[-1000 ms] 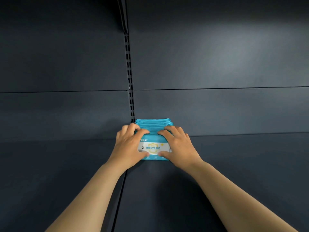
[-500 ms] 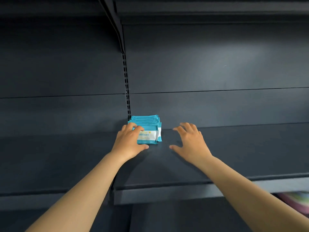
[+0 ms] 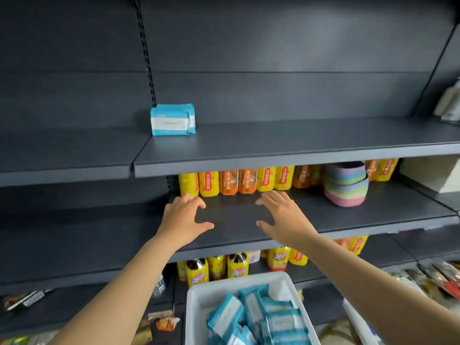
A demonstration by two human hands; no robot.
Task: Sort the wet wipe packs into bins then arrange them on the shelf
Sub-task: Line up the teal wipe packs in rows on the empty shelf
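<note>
Both the left hand (image 3: 184, 217) and the right hand (image 3: 286, 217) hang empty, fingers apart, below the shelf (image 3: 273, 145) where stacked wipe packs (image 3: 172, 120) stand; near, a white bin (image 3: 199, 297) holds more.

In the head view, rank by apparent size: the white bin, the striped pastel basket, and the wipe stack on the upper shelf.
1. white bin, largest, though nearest the camera and cut off by the frame
2. striped pastel basket
3. wipe stack, close to the basket in apparent size, so that order is unsure

A shop — stocked shelves (image 3: 286, 145), bottled drinks (image 3: 236, 181).
</note>
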